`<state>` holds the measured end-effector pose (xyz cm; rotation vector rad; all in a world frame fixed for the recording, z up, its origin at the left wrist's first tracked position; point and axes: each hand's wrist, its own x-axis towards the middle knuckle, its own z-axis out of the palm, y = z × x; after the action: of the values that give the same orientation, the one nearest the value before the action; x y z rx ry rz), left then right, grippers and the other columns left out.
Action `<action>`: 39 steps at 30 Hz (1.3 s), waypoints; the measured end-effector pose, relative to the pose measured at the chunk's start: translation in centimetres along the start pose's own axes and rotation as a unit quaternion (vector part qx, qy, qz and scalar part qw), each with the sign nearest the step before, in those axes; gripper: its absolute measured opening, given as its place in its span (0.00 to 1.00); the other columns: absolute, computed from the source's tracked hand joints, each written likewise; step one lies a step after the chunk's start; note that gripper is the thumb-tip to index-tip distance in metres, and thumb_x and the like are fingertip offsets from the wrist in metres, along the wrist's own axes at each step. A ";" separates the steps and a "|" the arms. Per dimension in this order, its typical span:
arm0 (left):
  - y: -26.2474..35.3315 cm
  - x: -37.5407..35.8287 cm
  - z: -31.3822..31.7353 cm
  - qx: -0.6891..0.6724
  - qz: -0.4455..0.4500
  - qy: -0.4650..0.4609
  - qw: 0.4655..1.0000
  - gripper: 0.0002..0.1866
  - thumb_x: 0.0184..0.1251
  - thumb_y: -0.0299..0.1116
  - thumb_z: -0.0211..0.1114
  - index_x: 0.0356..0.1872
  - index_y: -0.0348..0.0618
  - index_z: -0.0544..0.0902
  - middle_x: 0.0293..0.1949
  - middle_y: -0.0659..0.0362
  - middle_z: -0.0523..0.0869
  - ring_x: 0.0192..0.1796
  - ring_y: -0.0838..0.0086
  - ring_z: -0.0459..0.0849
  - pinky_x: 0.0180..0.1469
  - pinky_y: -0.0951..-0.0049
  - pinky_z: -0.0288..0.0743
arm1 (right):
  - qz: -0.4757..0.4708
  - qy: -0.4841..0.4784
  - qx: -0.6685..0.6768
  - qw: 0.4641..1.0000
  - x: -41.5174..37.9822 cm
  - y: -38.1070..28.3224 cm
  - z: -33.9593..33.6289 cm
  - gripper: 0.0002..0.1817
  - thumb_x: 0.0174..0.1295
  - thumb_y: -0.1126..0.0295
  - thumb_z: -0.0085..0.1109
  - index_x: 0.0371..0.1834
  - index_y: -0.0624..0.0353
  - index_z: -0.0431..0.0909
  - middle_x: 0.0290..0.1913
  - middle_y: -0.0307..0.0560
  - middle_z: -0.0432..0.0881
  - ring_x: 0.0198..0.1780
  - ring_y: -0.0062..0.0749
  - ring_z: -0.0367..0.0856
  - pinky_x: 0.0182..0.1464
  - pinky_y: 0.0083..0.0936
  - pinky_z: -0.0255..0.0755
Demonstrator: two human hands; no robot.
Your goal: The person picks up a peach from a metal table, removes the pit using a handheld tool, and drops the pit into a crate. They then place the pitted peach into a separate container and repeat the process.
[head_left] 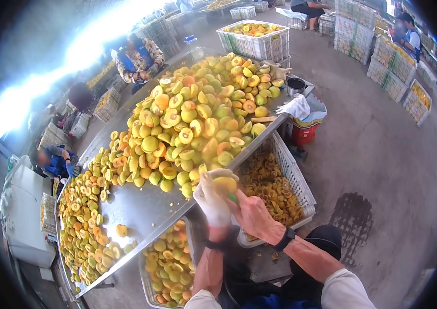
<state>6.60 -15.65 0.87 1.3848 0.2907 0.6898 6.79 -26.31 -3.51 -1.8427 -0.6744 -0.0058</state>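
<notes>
Steel desk [125, 208] heaped with halved peaches [198, 118]; white crate [293, 172] of pits just beside its edge. Above that edge, gloved left hand [212, 202] cupped around a yellow peach [225, 184], bare right hand [252, 213] pinching a green-handled tool [233, 198] against it.

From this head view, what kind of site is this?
Likely a fruit-processing floor. A long metal table carries a heap of halved yellow fruit, white plastic crates of fruit stand stacked around, and several seated workers sort at the tables.
</notes>
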 end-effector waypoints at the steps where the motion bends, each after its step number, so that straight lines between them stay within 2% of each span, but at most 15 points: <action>1: 0.5 0.1 -0.3 0.026 0.001 -0.032 0.999 0.32 0.88 0.49 0.43 0.38 0.31 0.87 0.32 0.54 0.90 0.34 0.74 0.85 0.42 0.75 0.78 | 0.008 -0.022 0.025 0.999 0.1 0.0 0.0 0.19 0.76 0.57 0.58 0.47 0.67 0.75 0.26 0.67 0.81 0.29 0.68 0.81 0.32 0.55 0.74; 2: 0.7 0.3 -0.5 0.051 0.004 -0.065 0.997 0.32 0.88 0.48 0.43 0.38 0.31 0.87 0.32 0.54 0.90 0.35 0.74 0.85 0.42 0.75 0.78 | 0.008 -0.023 0.025 0.999 0.2 0.4 0.2 0.19 0.76 0.57 0.58 0.47 0.67 0.75 0.26 0.67 0.81 0.29 0.68 0.81 0.32 0.55 0.74; 4: 0.8 0.4 -1.0 0.050 -0.002 -0.089 0.995 0.31 0.88 0.48 0.44 0.37 0.32 0.87 0.32 0.53 0.90 0.34 0.73 0.85 0.41 0.75 0.78 | 0.019 -0.072 0.120 0.990 0.2 1.0 0.4 0.19 0.79 0.58 0.57 0.32 0.62 0.73 0.18 0.47 0.73 0.18 0.37 0.75 0.22 0.35 0.68; 5: 0.9 0.4 -1.0 0.051 -0.005 -0.116 0.992 0.30 0.87 0.48 0.45 0.37 0.33 0.87 0.32 0.53 0.90 0.34 0.73 0.85 0.41 0.75 0.78 | 0.019 -0.071 0.119 0.990 -0.1 0.9 0.0 0.19 0.79 0.58 0.57 0.32 0.62 0.73 0.18 0.47 0.73 0.18 0.37 0.75 0.22 0.35 0.68; 7: 0.5 0.2 -0.6 -0.011 -0.023 -0.124 0.992 0.30 0.87 0.50 0.45 0.39 0.34 0.86 0.33 0.53 0.90 0.34 0.72 0.85 0.41 0.74 0.78 | 0.292 -0.224 0.496 0.786 -0.3 -0.7 -1.7 0.29 0.81 0.44 0.49 0.24 0.52 0.65 0.17 0.31 0.61 0.15 0.19 0.59 0.16 0.22 0.53; 9: -2.6 1.1 -1.4 -0.271 -0.148 -0.167 0.936 0.30 0.87 0.56 0.44 0.48 0.39 0.83 0.38 0.52 0.88 0.35 0.70 0.84 0.42 0.71 0.80 | 0.287 -0.214 0.545 0.758 -0.6 -1.5 -2.4 0.30 0.81 0.40 0.46 0.24 0.49 0.62 0.18 0.28 0.58 0.14 0.16 0.54 0.15 0.19 0.47; 10: -2.7 1.1 -1.2 -0.273 -0.146 -0.167 0.936 0.30 0.87 0.56 0.44 0.48 0.39 0.83 0.38 0.52 0.88 0.35 0.70 0.84 0.42 0.71 0.80 | 0.288 -0.206 0.596 0.721 -0.9 -2.0 -2.5 0.31 0.80 0.36 0.44 0.24 0.46 0.58 0.18 0.26 0.55 0.14 0.14 0.49 0.14 0.16 0.42; 13: -1.3 0.8 -0.2 -0.295 -0.206 0.005 0.933 0.29 0.86 0.59 0.43 0.52 0.43 0.81 0.42 0.54 0.88 0.41 0.67 0.85 0.44 0.69 0.81 | 0.306 -0.132 0.574 0.748 -0.5 -2.2 -3.3 0.33 0.79 0.33 0.41 0.24 0.47 0.59 0.17 0.28 0.55 0.12 0.14 0.49 0.12 0.18 0.43; 18: 2.4 0.5 -5.5 -0.083 -0.078 0.034 0.993 0.32 0.87 0.57 0.42 0.52 0.36 0.83 0.41 0.52 0.89 0.40 0.69 0.87 0.40 0.72 0.83 | 0.167 -0.044 0.438 0.882 -0.1 0.3 -3.7 0.32 0.80 0.35 0.41 0.27 0.50 0.62 0.17 0.30 0.58 0.12 0.15 0.52 0.12 0.18 0.49; 22: 6.2 -2.8 -12.9 0.111 -0.042 0.041 0.992 0.30 0.88 0.53 0.43 0.49 0.36 0.85 0.39 0.53 0.90 0.38 0.70 0.88 0.39 0.72 0.82 | 0.234 -0.028 0.432 0.871 0.2 0.0 -3.9 0.32 0.79 0.36 0.45 0.26 0.51 0.63 0.18 0.30 0.59 0.12 0.15 0.55 0.13 0.18 0.52; 25: 4.2 -5.9 -22.1 0.395 0.059 0.023 0.916 0.23 0.85 0.47 0.50 0.49 0.39 0.86 0.36 0.52 0.90 0.32 0.65 0.87 0.39 0.65 0.83 | 0.226 -0.033 0.419 0.879 0.5 -0.7 -3.8 0.32 0.80 0.37 0.45 0.26 0.52 0.63 0.17 0.30 0.60 0.12 0.14 0.56 0.13 0.18 0.54; 27: 3.5 -9.1 -26.2 0.576 -0.018 0.055 0.815 0.17 0.81 0.44 0.56 0.45 0.42 0.87 0.35 0.48 0.90 0.31 0.54 0.87 0.41 0.58 0.82 | 0.238 -0.031 0.398 0.885 0.6 -0.4 -3.1 0.32 0.80 0.38 0.46 0.26 0.53 0.64 0.16 0.30 0.62 0.12 0.13 0.58 0.14 0.18 0.55; 33: 1.8 -12.1 -31.6 0.729 0.034 0.001 0.684 0.15 0.77 0.41 0.61 0.41 0.40 0.88 0.32 0.46 0.89 0.38 0.48 0.89 0.41 0.56 0.79 | 0.281 -0.041 0.375 0.882 1.0 -2.0 -3.1 0.23 0.80 0.55 0.50 0.23 0.51 0.67 0.16 0.28 0.62 0.13 0.16 0.58 0.15 0.24 0.51; 36: 2.3 -7.0 -30.3 0.722 0.020 0.059 0.689 0.10 0.74 0.40 0.64 0.37 0.47 0.88 0.33 0.50 0.89 0.36 0.50 0.89 0.41 0.55 0.81 | 0.329 -0.053 0.394 0.857 1.2 -0.9 -2.5 0.23 0.80 0.57 0.49 0.23 0.53 0.66 0.15 0.29 0.62 0.11 0.18 0.58 0.15 0.25 0.52; 39: 1.6 0.4 -28.5 0.665 0.048 0.047 0.744 0.14 0.77 0.44 0.62 0.42 0.46 0.89 0.34 0.50 0.89 0.38 0.52 0.89 0.44 0.58 0.81 | 0.299 -0.071 0.341 0.888 1.5 -0.6 -2.2 0.29 0.82 0.43 0.48 0.26 0.53 0.65 0.16 0.31 0.64 0.13 0.13 0.59 0.15 0.17 0.56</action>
<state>-9.79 7.40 -2.92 2.7505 0.9136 0.6139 8.47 -27.38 -1.64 -1.2925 -0.1322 0.6951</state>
